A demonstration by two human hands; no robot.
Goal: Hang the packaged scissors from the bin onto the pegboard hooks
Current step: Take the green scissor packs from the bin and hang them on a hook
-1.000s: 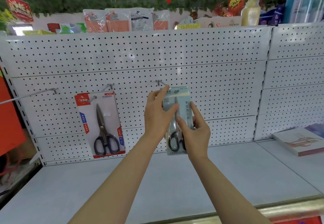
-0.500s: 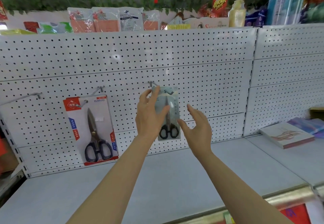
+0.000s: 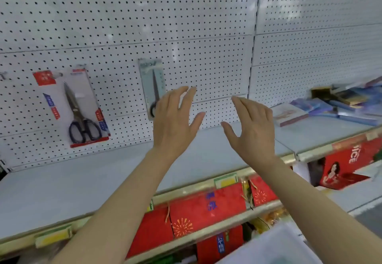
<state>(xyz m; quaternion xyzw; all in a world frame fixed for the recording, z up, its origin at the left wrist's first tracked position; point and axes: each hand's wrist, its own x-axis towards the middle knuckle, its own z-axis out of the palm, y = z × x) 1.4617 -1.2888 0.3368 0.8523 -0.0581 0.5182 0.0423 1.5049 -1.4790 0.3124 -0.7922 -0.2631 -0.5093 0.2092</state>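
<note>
A slim pale-green scissors package (image 3: 152,84) hangs on the white pegboard (image 3: 186,42), its long axis running nearly straight up and down, the blade tips pointing up toward the hook at its top edge and the dark handle loops at the bottom. The lower right corner of the pack is hidden behind the left hand (image 3: 175,123). That hand is held up in front of the board with its fingers spread and gripping nothing. The right hand (image 3: 251,127) is raised beside it, also spread wide with nothing in it, and the two hands are apart from each other. Further left on the same board hangs a larger red-and-white scissors package (image 3: 72,106), tilted slightly, tips up and black handles down (its hook is too blurred to make out). Below the board runs a bare pale grey shelf (image 3: 86,181) with a gold-coloured front edge. To the right, on the next shelf section, lie flat books or boxes (image 3: 328,106). Red packets (image 3: 206,208) with firework patterns fill the shelf underneath. The setting looks like a shop aisle.
</note>
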